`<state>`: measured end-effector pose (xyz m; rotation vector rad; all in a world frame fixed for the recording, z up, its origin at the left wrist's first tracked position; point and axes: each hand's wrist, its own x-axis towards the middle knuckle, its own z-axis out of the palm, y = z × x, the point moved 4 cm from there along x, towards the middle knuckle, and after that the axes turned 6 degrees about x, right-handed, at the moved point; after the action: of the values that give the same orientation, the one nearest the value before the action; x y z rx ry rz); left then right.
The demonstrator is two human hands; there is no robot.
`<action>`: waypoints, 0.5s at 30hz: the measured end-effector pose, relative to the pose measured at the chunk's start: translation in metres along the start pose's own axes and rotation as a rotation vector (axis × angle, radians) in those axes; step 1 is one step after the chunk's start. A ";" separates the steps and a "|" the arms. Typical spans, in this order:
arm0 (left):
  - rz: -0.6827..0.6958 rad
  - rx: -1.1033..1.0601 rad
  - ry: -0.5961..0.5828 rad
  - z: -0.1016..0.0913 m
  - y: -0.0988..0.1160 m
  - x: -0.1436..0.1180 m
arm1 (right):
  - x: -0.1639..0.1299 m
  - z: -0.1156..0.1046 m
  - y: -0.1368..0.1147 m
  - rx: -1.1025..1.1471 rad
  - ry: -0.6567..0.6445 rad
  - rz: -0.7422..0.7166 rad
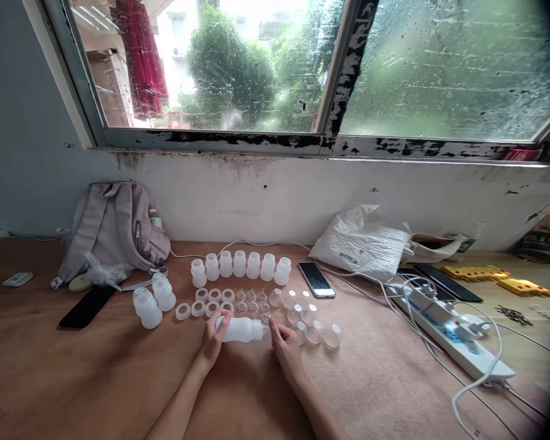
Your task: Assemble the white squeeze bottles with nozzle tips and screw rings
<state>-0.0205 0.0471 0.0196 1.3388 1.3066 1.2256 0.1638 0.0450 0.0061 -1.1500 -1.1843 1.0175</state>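
Observation:
My left hand [213, 337] is closed round the base of a white baby bottle [241, 330], which lies on its side above the table with its neck to the right. At the open neck, my right hand [284, 343] pinches a small clear nipple [265, 324], partly hidden by the fingers. Just beyond stand rows of white collar rings [198, 308], more clear nipples [241, 296] and several clear domed caps [331, 337]. Behind them is a row of open white bottles [239, 264]. Two capped bottles [147, 308] stand to the left.
A backpack [114, 226] and a black phone [86, 307] are at the left. Another phone [316, 280] lies beyond the caps, near a silvery bag [360, 241]. On the right, a power strip [458, 342] trails loose white cables. A window is above the wall.

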 end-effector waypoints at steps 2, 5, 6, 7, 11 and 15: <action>-0.007 -0.006 0.002 0.000 -0.001 0.000 | -0.001 0.000 -0.002 0.012 -0.013 0.009; -0.008 -0.007 0.001 -0.001 -0.002 0.001 | -0.003 0.003 -0.005 0.043 -0.064 0.017; -0.007 -0.004 0.002 -0.001 -0.002 0.001 | -0.004 0.003 -0.005 0.046 -0.076 0.017; -0.005 -0.002 0.004 -0.001 -0.002 0.001 | -0.004 0.004 -0.005 0.044 -0.081 0.017; -0.002 -0.007 0.006 -0.001 -0.004 0.001 | -0.002 0.003 -0.002 0.013 -0.055 0.007; -0.032 -0.052 0.002 0.000 -0.006 0.003 | -0.001 0.004 -0.006 0.027 -0.066 0.012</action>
<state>-0.0218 0.0501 0.0135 1.2750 1.2846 1.2313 0.1593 0.0435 0.0118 -1.1108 -1.2132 1.0847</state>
